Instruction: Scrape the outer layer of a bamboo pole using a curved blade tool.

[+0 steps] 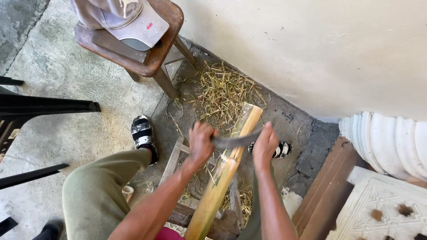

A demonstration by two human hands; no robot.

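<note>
Containers: none I can make out w/ certainty; a small pale cup-like obj sits on the floor by the left knee, contents not visible. Cap, grey w/ pale brim, lies on a brown wooden stool at top left. Black plastic chair legs at far left. Dry straw-like shavings heaped on the concrete floor against the pale wall. White carved pillar base and white pierced panel at right, brown boards beside them. Sandalled feet, left and right, either side of the work.

Bamboo slat: long, yellow-green, split face up, runs from my lap up and away toward the wall, propped on a low wooden frame. Surface near the blade looks freshly cut, paler.

Curved dark blade lies across the slat. Left hand: grip closed round one end of the blade. Right hand: grip closed on the other end. Both hands just beside the slat, one per side.
</note>
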